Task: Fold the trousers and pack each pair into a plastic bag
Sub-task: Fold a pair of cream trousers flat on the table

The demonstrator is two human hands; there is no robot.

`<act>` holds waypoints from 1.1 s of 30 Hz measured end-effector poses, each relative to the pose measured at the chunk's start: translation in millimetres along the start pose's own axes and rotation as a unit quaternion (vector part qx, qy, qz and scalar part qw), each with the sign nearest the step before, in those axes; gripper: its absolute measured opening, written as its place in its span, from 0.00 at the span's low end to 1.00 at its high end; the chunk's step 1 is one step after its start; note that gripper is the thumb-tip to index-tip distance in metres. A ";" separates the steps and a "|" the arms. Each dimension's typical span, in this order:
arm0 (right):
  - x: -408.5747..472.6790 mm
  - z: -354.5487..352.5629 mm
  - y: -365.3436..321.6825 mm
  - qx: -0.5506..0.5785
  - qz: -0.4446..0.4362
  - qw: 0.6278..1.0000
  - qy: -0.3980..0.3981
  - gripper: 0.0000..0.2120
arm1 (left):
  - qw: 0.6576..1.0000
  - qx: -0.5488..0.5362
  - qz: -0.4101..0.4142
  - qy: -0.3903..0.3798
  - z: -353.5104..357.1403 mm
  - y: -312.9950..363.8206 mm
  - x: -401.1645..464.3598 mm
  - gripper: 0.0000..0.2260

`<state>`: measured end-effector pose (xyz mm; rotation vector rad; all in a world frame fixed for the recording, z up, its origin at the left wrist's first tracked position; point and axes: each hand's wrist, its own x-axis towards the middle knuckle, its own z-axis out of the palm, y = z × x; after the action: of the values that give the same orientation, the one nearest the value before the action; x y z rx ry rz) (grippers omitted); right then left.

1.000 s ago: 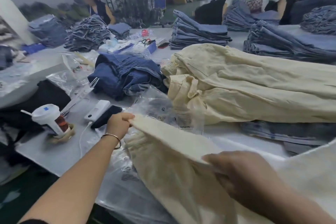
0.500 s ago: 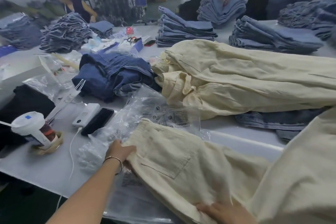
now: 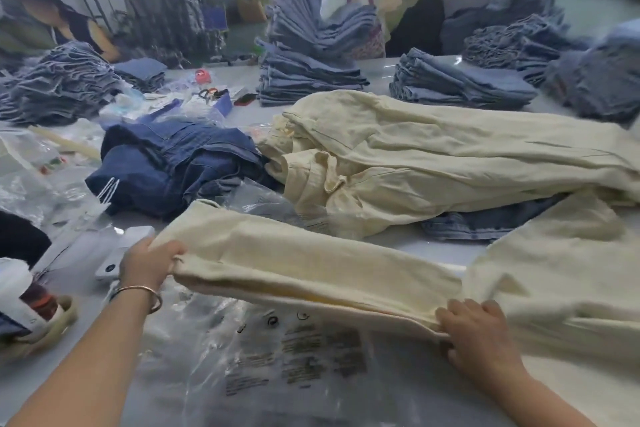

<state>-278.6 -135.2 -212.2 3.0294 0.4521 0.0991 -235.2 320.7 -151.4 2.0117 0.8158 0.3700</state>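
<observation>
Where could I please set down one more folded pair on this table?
Bare table shows between the two near denim stacks, and a strip beside the cream pile. The left side, around the navy jeans and loose plastic bags, is crowded.

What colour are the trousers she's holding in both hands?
Pale cream-yellow, plain with no pattern. The trousers show clearly in the head view, the only one.
</observation>
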 end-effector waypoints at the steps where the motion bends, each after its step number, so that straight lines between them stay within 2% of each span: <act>1: 1.4 2.2 0.0 -0.006 0.011 1.000 -0.008 0.22 | 1.000 0.023 -0.011 -0.014 -1.4 -7.7 -0.8 0.16; 4: -3.5 14.5 -1.7 0.004 0.007 1.000 0.018 0.24 | 0.974 0.215 -0.044 -0.054 14.5 -43.5 -8.7 0.19; 6: -5.6 16.8 -2.9 0.023 0.011 1.000 0.012 0.26 | 0.944 0.328 -0.023 -0.018 35.0 -60.2 -15.6 0.25; 9: -8.3 19.7 7.7 0.034 -0.025 0.998 -0.041 0.24 | 0.940 0.323 0.111 -0.007 79.1 -47.4 -36.4 0.26; 11: -16.3 24.2 18.7 0.103 -0.050 0.993 0.008 0.21 | 0.936 0.303 0.178 -0.032 114.1 -24.9 -57.7 0.25; 12: -22.5 25.2 28.2 0.148 -0.036 0.987 0.048 0.20 | 0.930 0.297 0.208 -0.052 135.0 -9.6 -70.5 0.24; 15: -39.3 29.6 66.7 0.198 0.075 0.951 0.224 0.15 | 0.905 0.284 0.293 -0.122 189.3 31.5 -105.6 0.22; 17: -56.7 29.1 107.3 0.188 0.195 0.919 0.288 0.06 | 0.890 0.264 0.332 -0.169 228.1 57.4 -129.3 0.21; 18: -66.3 28.9 130.4 0.166 0.251 0.905 0.300 0.04 | 0.884 0.250 0.344 -0.193 247.0 69.2 -140.9 0.20; 22: -103.5 34.7 228.0 0.135 0.380 0.871 0.280 0.12 | 0.864 0.206 0.348 -0.300 319.3 104.4 -187.8 0.17; 23: -110.0 36.3 251.0 0.143 0.394 0.870 0.260 0.12 | 0.862 0.195 0.341 -0.321 335.7 111.0 -199.3 0.16; 25: -114.5 40.7 294.9 0.172 0.410 0.881 0.162 0.22 | 0.861 0.180 0.325 -0.348 367.3 123.3 -220.8 0.15; 28: -109.0 51.8 350.9 0.079 0.369 0.921 -0.098 0.29 | 0.875 0.158 0.250 -0.383 411.7 143.8 -246.8 0.17; 30: -95.5 58.6 378.2 0.030 0.305 0.930 -0.204 0.26 | 0.886 0.150 0.196 -0.394 439.4 154.9 -255.4 0.22; 33: -75.1 56.4 396.3 0.017 0.185 0.951 -0.249 0.08 | 0.899 0.163 0.142 -0.382 472.9 168.9 -259.8 0.27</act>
<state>-231.7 -538.9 -238.3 2.9678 -0.1582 -0.6401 -101.8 -219.1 -253.7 2.3238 0.0847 -0.4242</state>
